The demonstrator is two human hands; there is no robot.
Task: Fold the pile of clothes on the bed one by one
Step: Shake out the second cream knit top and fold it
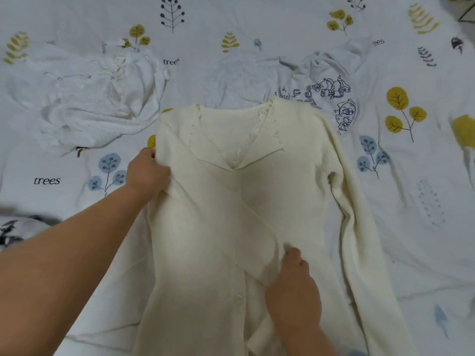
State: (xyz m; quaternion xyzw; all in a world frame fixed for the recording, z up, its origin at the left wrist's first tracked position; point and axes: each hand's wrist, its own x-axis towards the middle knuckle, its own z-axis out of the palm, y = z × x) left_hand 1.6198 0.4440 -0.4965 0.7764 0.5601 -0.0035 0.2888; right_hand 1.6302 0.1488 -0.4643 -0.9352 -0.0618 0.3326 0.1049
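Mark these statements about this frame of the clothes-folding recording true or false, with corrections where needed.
1. A cream cardigan lies spread on the bed sheet. True.
2. The left hand grips the cardigan's edge near the shoulder. True.
3. The right hand rests on the crumpled white garment. False: it holds the cardigan's front fabric.
4. The printed white shirt lies beyond the cardigan's collar. True.
5. The cardigan is already folded into a small square. False: it lies at full length, its sleeve extended.

bed sheet [257,27] tree-printed | cream cardigan [218,214] flat | white garment [90,98] crumpled | printed shirt [321,80]
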